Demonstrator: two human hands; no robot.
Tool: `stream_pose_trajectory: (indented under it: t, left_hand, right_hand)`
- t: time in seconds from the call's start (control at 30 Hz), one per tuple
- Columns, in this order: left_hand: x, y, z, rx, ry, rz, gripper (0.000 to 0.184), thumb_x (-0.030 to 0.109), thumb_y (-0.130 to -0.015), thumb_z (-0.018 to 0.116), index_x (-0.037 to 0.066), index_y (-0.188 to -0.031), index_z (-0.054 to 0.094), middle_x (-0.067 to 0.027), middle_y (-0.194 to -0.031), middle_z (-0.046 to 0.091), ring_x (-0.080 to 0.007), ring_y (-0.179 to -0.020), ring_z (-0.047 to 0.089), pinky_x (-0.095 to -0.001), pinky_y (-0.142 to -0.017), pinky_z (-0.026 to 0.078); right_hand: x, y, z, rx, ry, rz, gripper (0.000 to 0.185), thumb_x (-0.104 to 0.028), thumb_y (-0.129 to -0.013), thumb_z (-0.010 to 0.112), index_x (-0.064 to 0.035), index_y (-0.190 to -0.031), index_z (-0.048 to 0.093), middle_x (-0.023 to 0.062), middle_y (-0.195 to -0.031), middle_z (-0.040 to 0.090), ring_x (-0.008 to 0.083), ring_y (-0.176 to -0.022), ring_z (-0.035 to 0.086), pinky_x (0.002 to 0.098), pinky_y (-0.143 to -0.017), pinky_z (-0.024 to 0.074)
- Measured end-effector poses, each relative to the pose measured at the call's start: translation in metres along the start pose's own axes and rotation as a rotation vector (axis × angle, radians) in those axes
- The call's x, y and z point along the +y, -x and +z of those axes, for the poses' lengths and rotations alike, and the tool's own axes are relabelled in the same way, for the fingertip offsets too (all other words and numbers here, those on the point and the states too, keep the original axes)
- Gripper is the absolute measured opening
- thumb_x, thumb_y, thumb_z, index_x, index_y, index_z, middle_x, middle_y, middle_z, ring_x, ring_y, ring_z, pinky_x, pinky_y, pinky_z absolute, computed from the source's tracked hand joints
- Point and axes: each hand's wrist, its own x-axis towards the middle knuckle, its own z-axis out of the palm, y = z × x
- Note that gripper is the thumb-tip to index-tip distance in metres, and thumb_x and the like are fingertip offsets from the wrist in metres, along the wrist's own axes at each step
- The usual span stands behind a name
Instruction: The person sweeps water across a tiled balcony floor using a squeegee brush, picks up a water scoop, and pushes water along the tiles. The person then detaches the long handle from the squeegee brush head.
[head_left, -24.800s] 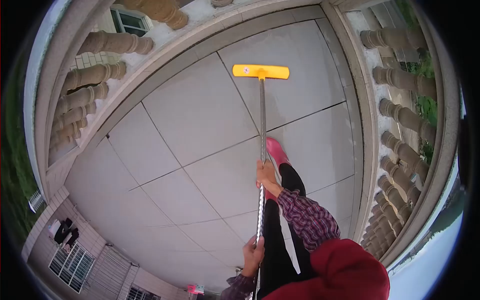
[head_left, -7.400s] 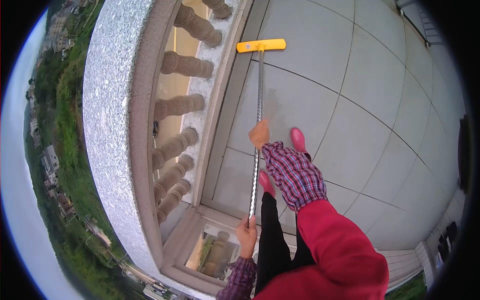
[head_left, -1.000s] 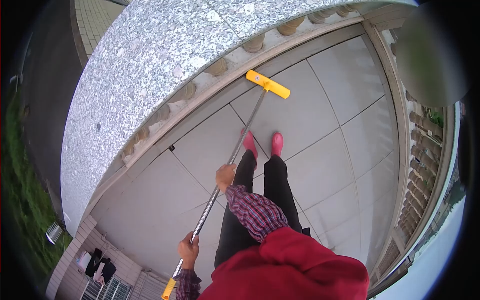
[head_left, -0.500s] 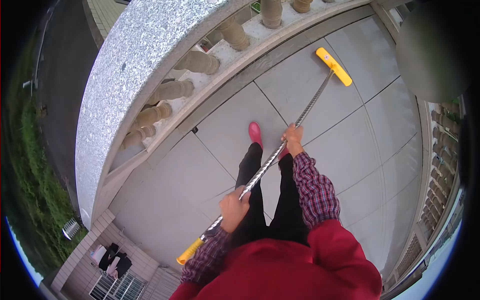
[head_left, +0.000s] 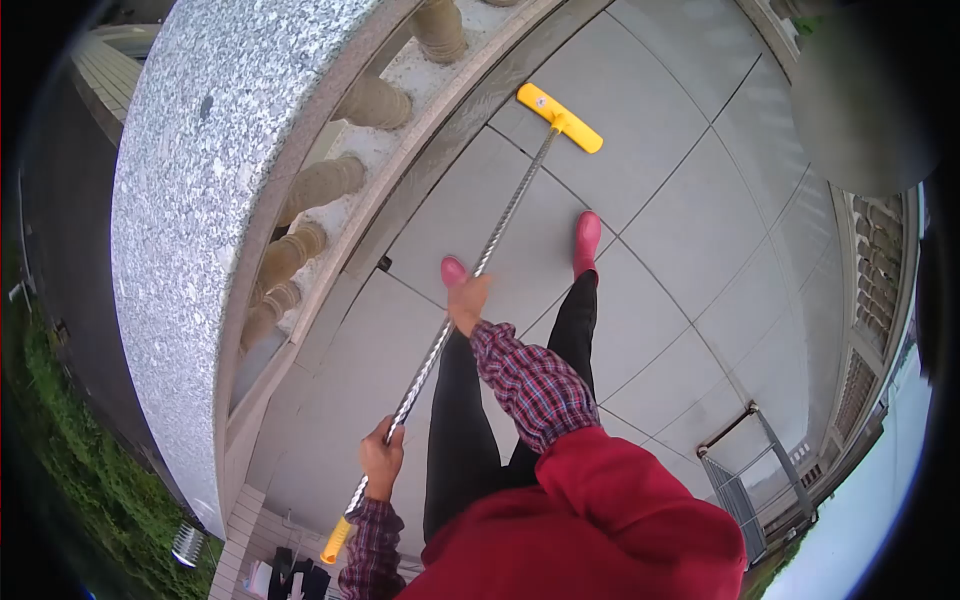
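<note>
A push broom with a yellow head (head_left: 575, 124) and a long silver twisted-pattern pole runs diagonally across the view. My left hand (head_left: 382, 460) is wrapped around the pole's lower part, a little above its yellow end grip (head_left: 336, 540). Farther up the pole, my right hand (head_left: 467, 302) is closed around it, its fingers slightly blurred. The broom head rests on the grey tiled floor (head_left: 660, 200), near the base of the balustrade; its underside is hidden. My pink boots (head_left: 587, 240) stand on either side of the pole.
A curved granite-topped railing (head_left: 220, 200) with stone balusters (head_left: 325, 185) borders the floor on the left. A metal rack (head_left: 755, 480) stands at the lower right. Clothes (head_left: 298, 578) hang at the bottom left. Another balustrade (head_left: 880, 265) lies along the right.
The broom and both hands have shifted left in view, the broom head coming nearer the left balustrade. My right boot has stepped forward, and the metal rack has come into view.
</note>
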Motion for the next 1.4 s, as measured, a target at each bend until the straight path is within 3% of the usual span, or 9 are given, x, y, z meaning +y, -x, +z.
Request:
stream_pose_trajectory:
  t: [0.3,0.53,0.57,0.7,0.87,1.07,1.13,1.2,1.4]
  left_hand:
    - [-0.112,0.077,-0.113,0.07,-0.181,-0.103,0.024,0.023,-0.071,0.057,0.004,-0.086,0.06,-0.0155,-0.056,0.053,-0.0321,-0.051,0.054,-0.036,-0.047,0.042]
    - [0.009,-0.034,-0.045,0.081,0.022,0.133,0.02,0.021,-0.074,0.057,0.007,-0.088,0.06,-0.0124,-0.051,0.049,-0.0264,-0.042,0.047,-0.0333,-0.042,0.036]
    - [0.04,-0.057,-0.033,0.096,0.086,0.175,0.025,0.02,-0.074,0.059,0.0,-0.088,0.06,-0.0089,-0.048,0.044,-0.0139,-0.041,0.039,-0.0293,-0.041,0.032]
    - [0.103,-0.116,0.004,0.112,0.16,0.222,0.02,0.022,-0.076,0.055,0.008,-0.089,0.059,-0.0133,-0.054,0.05,-0.0297,-0.051,0.051,-0.0351,-0.049,0.039]
    - [0.027,-0.069,-0.015,-0.107,0.103,0.003,0.024,0.023,-0.075,0.055,0.007,-0.093,0.058,-0.0146,-0.063,0.055,-0.0291,-0.056,0.055,-0.0357,-0.053,0.041]
    - [-0.087,0.062,-0.093,-0.112,0.022,-0.189,0.026,0.024,-0.074,0.056,0.005,-0.091,0.059,-0.0142,-0.06,0.054,-0.0242,-0.052,0.053,-0.033,-0.05,0.04]
    - [-0.111,0.089,-0.114,-0.081,0.01,-0.239,0.029,0.019,-0.075,0.057,-0.004,-0.091,0.057,-0.003,-0.053,0.047,-0.0084,-0.049,0.04,-0.0256,-0.044,0.032]
    - [-0.106,0.093,-0.136,-0.062,-0.106,-0.209,0.025,0.019,-0.073,0.057,0.0,-0.088,0.058,-0.0079,-0.053,0.049,-0.0167,-0.05,0.048,-0.029,-0.045,0.036]
    - [-0.074,0.024,-0.111,0.024,-0.202,0.218,0.019,0.017,-0.073,0.057,0.006,-0.089,0.058,-0.0127,-0.061,0.055,-0.0277,-0.051,0.055,-0.0355,-0.046,0.042]
  right_hand:
    - [-0.001,0.189,0.04,-0.493,-0.344,0.313,0.022,-0.013,-0.081,0.044,0.0008,-0.086,0.026,0.0115,-0.06,0.046,0.0192,-0.039,0.048,0.031,-0.03,0.0428]
    - [-0.091,0.022,-0.011,-0.187,-0.329,-0.005,0.018,-0.01,-0.081,0.044,0.0011,-0.085,0.031,0.0104,-0.057,0.044,0.0163,-0.037,0.047,0.0293,-0.03,0.0408]
    - [-0.106,-0.017,-0.018,-0.191,-0.409,-0.078,0.018,-0.011,-0.08,0.045,0.0011,-0.085,0.032,0.0101,-0.057,0.044,0.0163,-0.037,0.046,0.0299,-0.029,0.0397]
    - [-0.165,-0.121,-0.029,-0.033,-0.117,-0.099,0.022,-0.012,-0.077,0.047,0.0055,-0.083,0.035,0.0181,-0.06,0.052,0.0283,-0.04,0.053,0.036,-0.036,0.0441]
    - [-0.084,-0.037,0.025,0.134,0.34,-0.118,0.027,-0.012,-0.075,0.053,0.0024,-0.087,0.033,0.0185,-0.069,0.054,0.0311,-0.059,0.058,0.0384,-0.049,0.0475]
    - [-0.005,0.161,0.059,-0.151,0.226,0.083,0.025,-0.008,-0.077,0.047,0.0036,-0.089,0.029,0.0222,-0.064,0.054,0.0371,-0.058,0.056,0.0427,-0.052,0.0464]
    - [-0.001,0.189,0.057,-0.185,0.212,0.076,0.024,-0.009,-0.078,0.046,0.0037,-0.089,0.028,0.0205,-0.063,0.054,0.0351,-0.054,0.056,0.0415,-0.048,0.0465]
    - [-0.008,0.207,0.043,-0.494,-0.214,0.366,0.025,-0.01,-0.08,0.043,0.0052,-0.091,0.027,0.0154,-0.056,0.05,0.027,-0.043,0.054,0.0367,-0.037,0.0438]
    - [-0.002,0.133,0.023,-0.264,-0.558,0.266,0.021,-0.012,-0.081,0.045,-0.0017,-0.084,0.027,0.0112,-0.055,0.045,0.0196,-0.035,0.048,0.0308,-0.029,0.0386]
